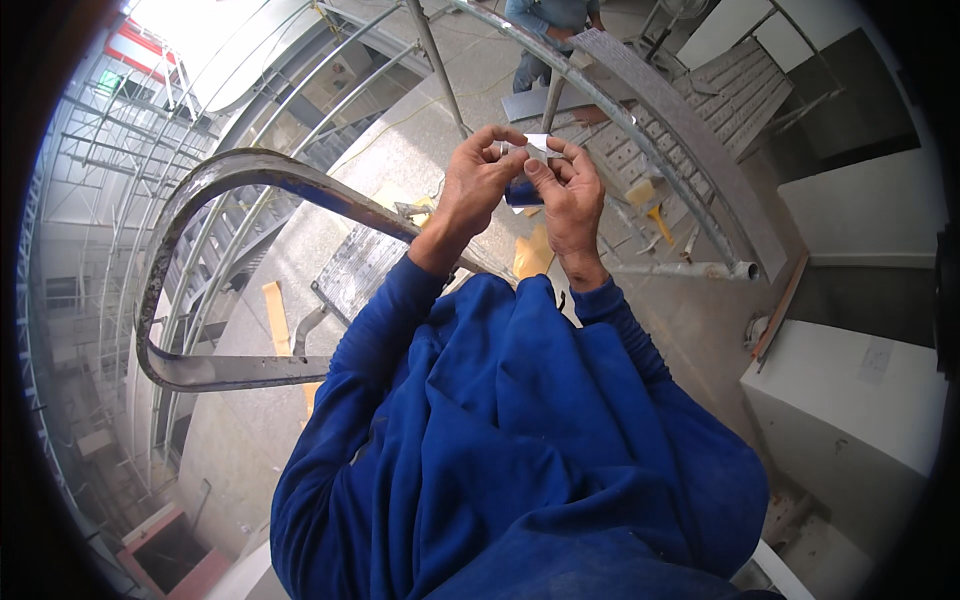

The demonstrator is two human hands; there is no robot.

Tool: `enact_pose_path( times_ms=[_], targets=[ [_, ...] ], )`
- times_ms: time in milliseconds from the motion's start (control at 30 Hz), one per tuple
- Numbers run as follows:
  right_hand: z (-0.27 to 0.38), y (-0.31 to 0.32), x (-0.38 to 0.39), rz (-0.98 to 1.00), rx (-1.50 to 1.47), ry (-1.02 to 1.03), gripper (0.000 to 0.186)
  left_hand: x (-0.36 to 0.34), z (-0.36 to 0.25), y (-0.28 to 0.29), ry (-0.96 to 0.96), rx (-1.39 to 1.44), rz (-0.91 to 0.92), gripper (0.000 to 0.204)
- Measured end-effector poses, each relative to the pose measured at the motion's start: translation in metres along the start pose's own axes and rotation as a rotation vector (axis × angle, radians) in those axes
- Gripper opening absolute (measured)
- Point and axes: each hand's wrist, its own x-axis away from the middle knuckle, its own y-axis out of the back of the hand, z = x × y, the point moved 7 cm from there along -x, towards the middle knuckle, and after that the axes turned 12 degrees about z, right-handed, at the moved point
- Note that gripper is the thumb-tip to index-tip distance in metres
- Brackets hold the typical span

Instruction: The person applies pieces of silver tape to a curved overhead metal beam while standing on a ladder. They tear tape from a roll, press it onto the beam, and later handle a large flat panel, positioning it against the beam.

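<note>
Blue shirt nearest. Beyond it, left hand and right hand pinch small white piece between grips, neither nearer; long axis unclear. Dark blue item just shirt-side of grips; cannot tell whether held.
</note>
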Motion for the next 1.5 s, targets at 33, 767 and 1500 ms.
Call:
enact_pose_path(
  times_ms=[33, 767, 1500],
  targets=[
    [0.0, 0.001, 0.0, 0.016, 0.023, -0.004, 0.04, 0.0, 0.0, 0.001, -0.019, 0.012, 0.001, 0.02],
    [-0.024, 0.004, -0.017, 0.176, -0.49, -0.137, 0.028, 0.001, -0.004, 0.007, -0.088, -0.14, 0.097, 0.002],
    [-0.051, 0.008, -0.02, 0.123, -0.601, -0.212, 0.022, 0.005, 0.0, 0.013, -0.072, -0.272, -0.046, 0.008]
  ],
)
